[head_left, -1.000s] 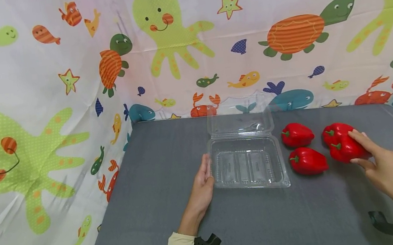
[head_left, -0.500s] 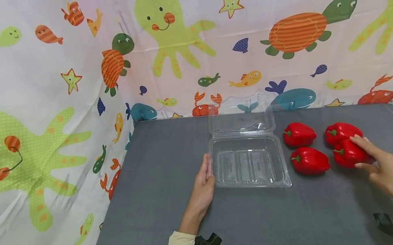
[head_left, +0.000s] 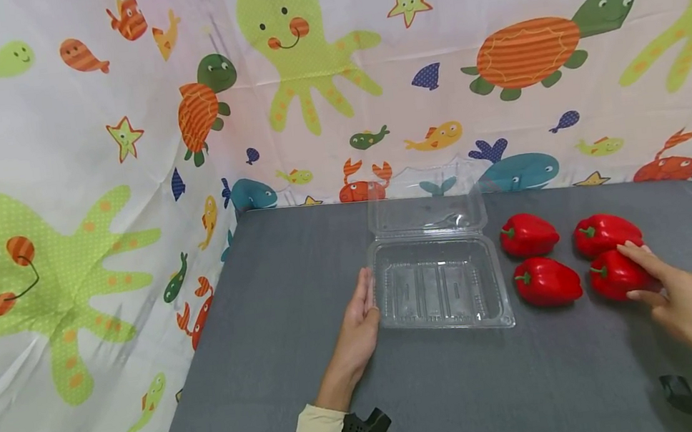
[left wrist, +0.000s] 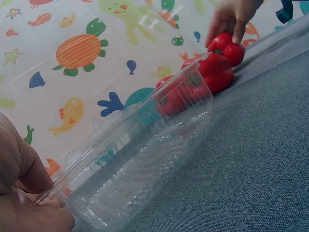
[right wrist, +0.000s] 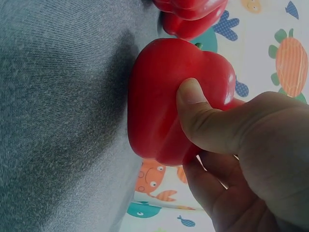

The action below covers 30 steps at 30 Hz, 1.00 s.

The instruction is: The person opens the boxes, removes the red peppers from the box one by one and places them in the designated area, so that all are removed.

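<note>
A clear plastic clamshell container [head_left: 436,291] lies on the grey table with its lid [head_left: 427,217] raised at the back. My left hand [head_left: 352,334] pinches the container's left rim between thumb and fingers, as the left wrist view shows. On the right, my right hand [head_left: 687,304] grips a red bell pepper [right wrist: 159,96], thumb on one side and fingers on the other. That pepper sits in front of another red bell pepper [head_left: 607,233]. Two more red peppers, a back one [head_left: 528,234] and a front one [head_left: 547,283], lie between the container and the held pepper.
The grey cloth-covered table [head_left: 471,388] stretches out in front of and left of the container. A white curtain [head_left: 328,74] printed with sea animals hangs behind the table and along its left side. The container's lid stands close to it.
My right hand has brought the held pepper down and toward me, off the pepper behind, which now shows more fully. My left hand stays at the container's rim. The view has shifted slightly.
</note>
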Each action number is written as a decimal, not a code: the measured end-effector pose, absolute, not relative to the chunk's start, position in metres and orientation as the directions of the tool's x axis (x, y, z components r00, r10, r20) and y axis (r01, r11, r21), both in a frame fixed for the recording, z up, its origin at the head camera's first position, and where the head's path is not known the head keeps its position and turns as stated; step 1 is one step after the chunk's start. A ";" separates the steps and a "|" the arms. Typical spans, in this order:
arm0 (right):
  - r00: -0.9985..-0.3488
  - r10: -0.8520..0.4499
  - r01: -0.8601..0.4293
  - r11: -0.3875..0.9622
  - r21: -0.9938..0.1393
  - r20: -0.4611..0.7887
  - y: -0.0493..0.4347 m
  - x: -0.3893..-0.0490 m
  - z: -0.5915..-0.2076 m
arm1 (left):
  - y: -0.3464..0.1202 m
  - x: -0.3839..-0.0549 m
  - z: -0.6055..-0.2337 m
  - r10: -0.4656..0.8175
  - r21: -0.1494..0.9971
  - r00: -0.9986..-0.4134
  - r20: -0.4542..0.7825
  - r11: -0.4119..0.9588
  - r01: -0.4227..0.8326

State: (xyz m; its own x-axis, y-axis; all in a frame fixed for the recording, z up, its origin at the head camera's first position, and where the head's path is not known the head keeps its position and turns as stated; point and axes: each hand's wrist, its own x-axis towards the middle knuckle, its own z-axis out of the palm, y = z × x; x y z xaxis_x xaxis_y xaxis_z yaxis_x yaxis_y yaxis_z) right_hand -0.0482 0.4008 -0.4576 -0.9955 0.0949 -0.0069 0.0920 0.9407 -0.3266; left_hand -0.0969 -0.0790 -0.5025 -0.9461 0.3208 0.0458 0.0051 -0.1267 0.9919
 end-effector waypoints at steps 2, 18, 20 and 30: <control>-0.995 0.099 0.100 0.939 -0.329 -0.018 0.401 -0.049 -0.457 | -0.079 -0.097 -0.503 0.323 0.992 -0.945 0.051 -0.128 0.009; -0.994 0.098 0.110 0.935 -0.337 -0.054 0.404 -0.048 -0.463 | -0.079 -0.097 -0.502 0.322 0.992 -0.946 0.044 -0.123 0.005; -0.994 0.097 0.108 0.937 -0.333 -0.052 0.405 -0.047 -0.463 | -0.079 -0.097 -0.502 0.322 0.993 -0.946 0.041 -0.121 0.002; -0.997 0.069 0.074 0.942 -0.328 -0.028 0.407 -0.046 -0.466 | -0.077 -0.097 -0.502 0.314 0.993 -0.949 0.038 -0.120 0.000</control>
State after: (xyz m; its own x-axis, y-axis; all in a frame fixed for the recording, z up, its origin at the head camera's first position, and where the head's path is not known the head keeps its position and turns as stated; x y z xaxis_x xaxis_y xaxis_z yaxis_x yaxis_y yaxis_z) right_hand -0.0460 0.4065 -0.4658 -0.9972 0.0687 -0.0281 0.0741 0.9419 -0.3278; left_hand -0.0965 -0.0775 -0.5022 -0.9486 0.3142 0.0382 0.0002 -0.1200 0.9928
